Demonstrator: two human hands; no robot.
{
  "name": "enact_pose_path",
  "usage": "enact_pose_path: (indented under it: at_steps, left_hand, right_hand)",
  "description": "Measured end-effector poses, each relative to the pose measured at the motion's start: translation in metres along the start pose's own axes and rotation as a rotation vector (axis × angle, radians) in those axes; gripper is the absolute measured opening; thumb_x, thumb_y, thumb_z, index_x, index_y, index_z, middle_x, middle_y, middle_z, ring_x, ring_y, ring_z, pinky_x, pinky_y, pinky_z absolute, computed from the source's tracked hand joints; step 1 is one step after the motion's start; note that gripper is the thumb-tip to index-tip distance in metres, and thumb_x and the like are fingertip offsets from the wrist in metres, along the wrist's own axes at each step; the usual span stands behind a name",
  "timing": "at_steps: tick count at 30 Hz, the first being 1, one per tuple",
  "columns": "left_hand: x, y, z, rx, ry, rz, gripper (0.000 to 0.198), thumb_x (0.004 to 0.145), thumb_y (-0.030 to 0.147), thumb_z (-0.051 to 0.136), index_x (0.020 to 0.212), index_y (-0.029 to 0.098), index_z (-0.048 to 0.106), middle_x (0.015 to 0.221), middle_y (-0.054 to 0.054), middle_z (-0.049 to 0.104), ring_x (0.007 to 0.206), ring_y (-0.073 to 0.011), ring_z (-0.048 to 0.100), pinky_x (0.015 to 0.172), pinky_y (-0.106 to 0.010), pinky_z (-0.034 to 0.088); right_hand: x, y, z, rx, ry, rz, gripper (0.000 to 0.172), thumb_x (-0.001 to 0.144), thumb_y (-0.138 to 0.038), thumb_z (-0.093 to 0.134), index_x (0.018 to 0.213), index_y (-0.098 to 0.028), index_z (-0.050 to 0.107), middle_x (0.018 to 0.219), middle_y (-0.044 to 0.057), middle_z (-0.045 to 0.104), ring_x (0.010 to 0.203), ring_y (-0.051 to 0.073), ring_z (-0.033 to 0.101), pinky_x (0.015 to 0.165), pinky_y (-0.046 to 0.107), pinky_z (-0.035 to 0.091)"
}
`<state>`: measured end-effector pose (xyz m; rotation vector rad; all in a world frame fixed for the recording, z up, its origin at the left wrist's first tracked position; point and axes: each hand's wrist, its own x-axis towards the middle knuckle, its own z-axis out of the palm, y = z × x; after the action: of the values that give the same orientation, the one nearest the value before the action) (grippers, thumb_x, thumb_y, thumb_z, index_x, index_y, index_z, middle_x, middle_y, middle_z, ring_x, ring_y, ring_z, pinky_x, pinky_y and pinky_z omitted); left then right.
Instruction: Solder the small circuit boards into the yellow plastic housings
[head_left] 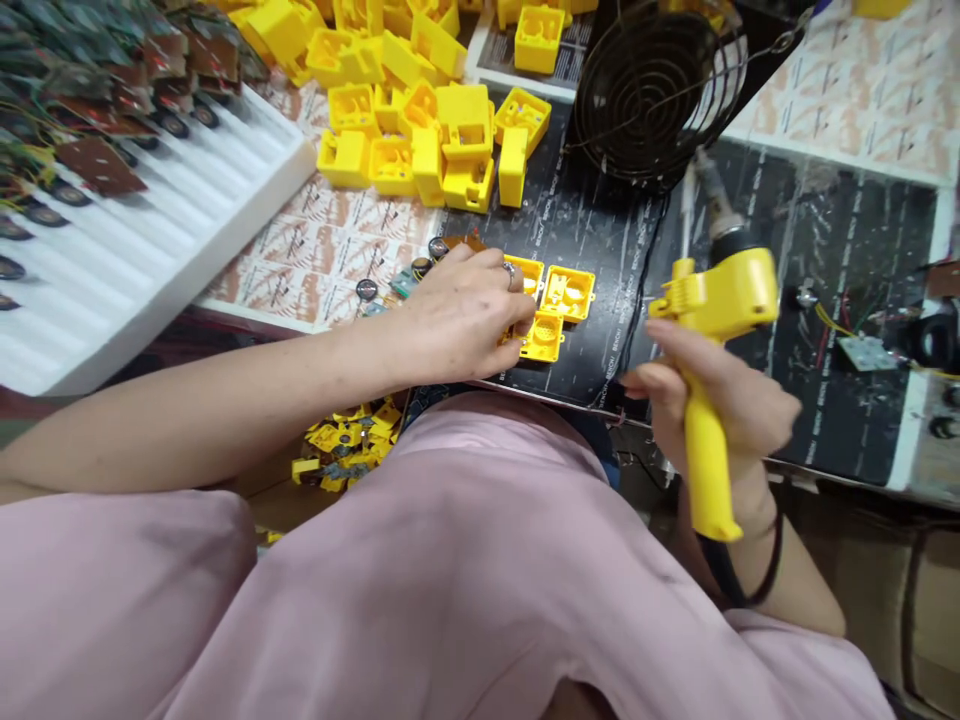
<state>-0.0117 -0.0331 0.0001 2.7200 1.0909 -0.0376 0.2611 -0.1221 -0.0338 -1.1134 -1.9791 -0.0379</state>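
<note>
My left hand (465, 315) reaches over the black work mat (585, 230), its fingers curled down onto a small yellow plastic housing (541, 337) at the mat's front edge. Two more open yellow housings (568, 292) lie just beyond its fingertips. My right hand (724, 405) is wrapped round the grip of a yellow soldering gun (712, 330), held upright to the right of the housings, with its metal tip (709, 190) pointing away from me.
A heap of yellow housings (427, 130) lies at the back. A white foam tray (142, 240) with circuit boards sits on the left. A wire coil stand (656, 85) stands behind the gun. Loose yellow parts (349, 450) fill a box below the bench edge.
</note>
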Motion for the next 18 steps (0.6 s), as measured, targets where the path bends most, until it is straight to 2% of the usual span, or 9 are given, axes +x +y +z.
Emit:
enact_pose_path:
  at_steps: [2,4,6,8,9,11,13,16,18]
  left_hand:
    - [-0.009,-0.009,0.002,-0.034,0.111,0.019,0.034,0.098,0.032,0.063,0.127,0.02,0.077,0.13,-0.015,0.077,0.123,-0.0356,0.07,0.106,-0.05,0.055]
    - [-0.017,-0.016,0.007,-0.05,0.202,0.043,0.057,0.099,0.039,0.068,0.152,0.018,0.065,0.156,-0.02,0.066,0.139,-0.0374,0.065,0.116,-0.052,0.051]
    - [-0.021,-0.017,0.015,-0.029,0.222,0.085,0.077,0.097,0.052,0.075,0.163,0.017,0.056,0.171,-0.024,0.053,0.154,-0.0413,0.054,0.124,-0.056,0.045]
    - [-0.016,-0.012,0.024,0.021,0.205,0.123,0.092,0.093,0.064,0.079,0.166,0.015,0.052,0.176,-0.029,0.045,0.159,-0.0468,0.048,0.126,-0.063,0.042]
    - [-0.011,-0.009,0.029,0.04,0.194,0.132,0.094,0.093,0.067,0.078,0.167,0.015,0.052,0.175,-0.029,0.046,0.159,-0.0488,0.048,0.125,-0.066,0.041]
    - [0.0,-0.006,0.035,0.059,0.169,0.131,0.089,0.098,0.064,0.073,0.167,0.011,0.052,0.171,-0.032,0.05,0.155,-0.0493,0.052,0.121,-0.066,0.043]
    - [0.004,-0.005,0.037,0.063,0.145,0.136,0.081,0.102,0.058,0.069,0.165,0.009,0.056,0.165,-0.033,0.057,0.148,-0.0467,0.059,0.117,-0.062,0.046]
    - [-0.008,-0.007,0.026,0.045,0.086,0.153,0.079,0.101,0.057,0.071,0.163,0.01,0.058,0.164,-0.031,0.059,0.145,-0.0433,0.062,0.12,-0.06,0.046]
    - [-0.025,-0.016,0.011,0.005,0.063,0.141,0.087,0.099,0.067,0.07,0.165,0.013,0.055,0.171,-0.028,0.052,0.156,-0.0427,0.055,0.126,-0.061,0.041]
  right_hand:
    - [0.006,0.005,0.009,-0.084,-0.029,-0.11,0.021,0.106,-0.019,0.075,0.124,-0.027,0.072,0.086,-0.002,0.083,0.063,0.015,0.077,0.064,0.023,0.061]
    - [0.011,0.012,0.012,-0.08,-0.1,-0.128,0.029,0.1,-0.012,0.079,0.121,-0.029,0.07,0.089,0.0,0.083,0.064,0.017,0.077,0.061,0.025,0.062]
    - [0.017,0.021,0.015,-0.046,-0.131,-0.149,0.04,0.096,-0.005,0.077,0.124,-0.031,0.068,0.086,0.0,0.08,0.064,0.021,0.077,0.061,0.029,0.064]
    - [0.026,0.03,0.024,-0.022,-0.15,-0.186,0.048,0.095,0.0,0.072,0.128,-0.034,0.068,0.088,0.001,0.079,0.075,0.027,0.081,0.068,0.034,0.067]
    - [0.03,0.034,0.031,-0.013,-0.155,-0.203,0.051,0.095,0.001,0.069,0.13,-0.036,0.068,0.089,0.002,0.08,0.08,0.029,0.082,0.071,0.037,0.069]
    - [0.038,0.04,0.047,-0.001,-0.166,-0.226,0.056,0.094,0.003,0.064,0.133,-0.036,0.068,0.088,0.003,0.079,0.079,0.031,0.081,0.07,0.038,0.068]
    - [0.042,0.041,0.06,-0.001,-0.189,-0.23,0.057,0.094,0.003,0.062,0.135,-0.036,0.068,0.083,0.002,0.076,0.071,0.029,0.078,0.062,0.036,0.065]
    - [0.037,0.036,0.068,-0.032,-0.232,-0.21,0.043,0.099,-0.008,0.064,0.136,-0.032,0.067,0.084,0.002,0.076,0.074,0.028,0.079,0.061,0.035,0.065]
    - [0.031,0.033,0.068,-0.069,-0.222,-0.165,0.031,0.105,-0.021,0.065,0.134,-0.029,0.067,0.097,0.004,0.08,0.083,0.028,0.082,0.071,0.037,0.07]
